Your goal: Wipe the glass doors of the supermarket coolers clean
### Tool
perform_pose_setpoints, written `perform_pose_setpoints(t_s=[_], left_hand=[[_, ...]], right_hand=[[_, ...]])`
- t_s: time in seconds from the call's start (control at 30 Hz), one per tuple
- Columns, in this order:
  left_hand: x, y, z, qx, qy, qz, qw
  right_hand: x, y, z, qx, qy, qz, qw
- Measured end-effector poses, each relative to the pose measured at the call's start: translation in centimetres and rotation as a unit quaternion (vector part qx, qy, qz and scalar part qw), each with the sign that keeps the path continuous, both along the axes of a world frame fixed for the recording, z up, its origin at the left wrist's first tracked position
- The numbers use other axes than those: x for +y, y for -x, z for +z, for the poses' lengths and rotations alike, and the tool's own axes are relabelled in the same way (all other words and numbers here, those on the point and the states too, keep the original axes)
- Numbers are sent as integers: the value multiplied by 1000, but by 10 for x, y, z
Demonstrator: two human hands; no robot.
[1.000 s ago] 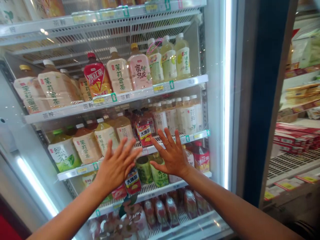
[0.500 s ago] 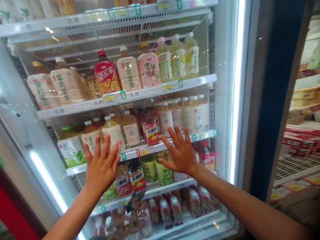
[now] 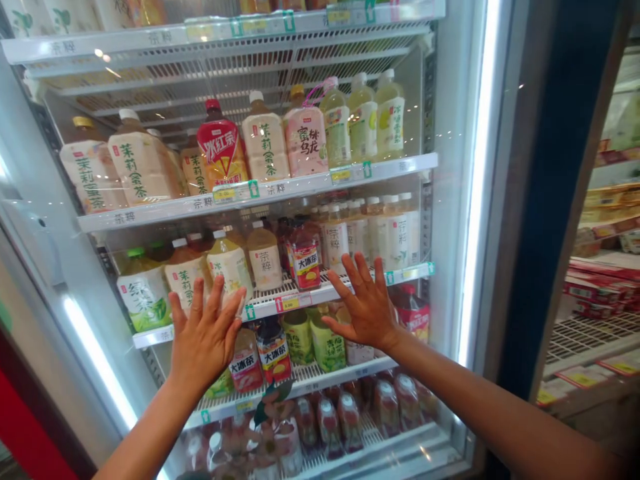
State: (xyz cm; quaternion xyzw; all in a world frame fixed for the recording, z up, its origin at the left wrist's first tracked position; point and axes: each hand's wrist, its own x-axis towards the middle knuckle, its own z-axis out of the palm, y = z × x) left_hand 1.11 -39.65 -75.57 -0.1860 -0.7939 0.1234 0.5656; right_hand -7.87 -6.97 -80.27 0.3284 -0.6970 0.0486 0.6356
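Both of my hands are raised, fingers spread, in front of a lit drinks fridge that seems to have a glass door. My left hand (image 3: 205,333) is open and holds nothing; it overlaps a jasmine tea bottle (image 3: 184,272) and a pale yellow drink bottle (image 3: 229,263) on the middle shelf. My right hand (image 3: 364,303) is open and empty too, in front of the shelf edge, near a red-labelled iced tea bottle (image 3: 305,257). Whether either palm touches the glass, I cannot tell. Green tea bottles (image 3: 327,341) stand on the shelf below, between the hands.
Higher up, a shelf (image 3: 285,190) carries large tea bottles, among them a red-labelled bottle (image 3: 223,150). Dark bottles (image 3: 330,423) fill the bottom shelf. A bright light strip (image 3: 477,187) runs down the right side. Further right is a rack with red packages (image 3: 600,287).
The view has shifted slightly, so the upper shelves appear a little further right. Both hands stay spread at nearly the same place.
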Motion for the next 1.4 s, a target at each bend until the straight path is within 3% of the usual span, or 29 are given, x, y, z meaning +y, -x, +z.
perform_pose_setpoints(t_s=[0.1, 0.17, 0.23, 0.33, 0.4, 0.47, 0.57, 0.63, 0.67, 0.77, 0.83, 0.9, 1.0, 1.03, 1.1, 1.23, 1.27, 1.33, 1.4], left_hand=[[3, 6, 31, 14, -27, 9, 1000], [9, 10, 40, 20, -46, 16, 999], [16, 11, 20, 14, -30, 13, 999], [22, 5, -34, -16, 47, -13, 999], [23, 3, -49, -30, 82, -26, 996], [26, 5, -32, -23, 73, -23, 997], [37, 15, 16, -2, 18, -5, 1000], [48, 20, 23, 0, 10, 1, 1000], [54, 20, 15, -3, 23, -3, 1000], [65, 16, -34, -25, 100, -20, 995], [68, 15, -51, -39, 133, -30, 990], [70, 18, -35, -35, 116, -33, 992], [77, 26, 20, -15, 31, -30, 999], [80, 28, 31, -12, 11, -27, 999], [84, 29, 29, -14, 12, -23, 1000], [81, 21, -34, -25, 88, -35, 995], [78, 19, -41, -25, 102, -41, 994], [73, 17, -30, -30, 98, -36, 994], [69, 17, 6, -35, 52, -12, 998]], right_hand=[[0, 1, 0, 1, 1, 1, 1000], [0, 1, 0, 2, 1, 1, 1000], [0, 1, -1, 1, 2, 0, 1000], [2, 2, -2, -4, 3, -2, 1000], [3, 3, -3, -5, 2, 0, 1000], [3, 4, -4, -7, 3, 0, 1000], [4, 4, -5, -18, 5, -1, 1000], [5, 4, -6, -22, 4, -1, 1000], [5, 4, -6, -22, 4, -1, 1000], [6, 3, -6, -14, 6, -1, 1000], [7, 3, -6, -11, 4, 1, 1000], [8, 2, -6, -15, 4, 0, 1000], [9, 2, -6, -31, 3, -4, 1000], [9, 2, -6, -34, 3, -4, 999], [10, 2, -6, -36, 4, -3, 999], [11, 2, -5, -41, 1, -10, 999], [11, 2, -5, -38, 0, -9, 999], [11, 2, -5, -31, 0, -9, 999], [10, 2, -5, -30, 1, -13, 999]])
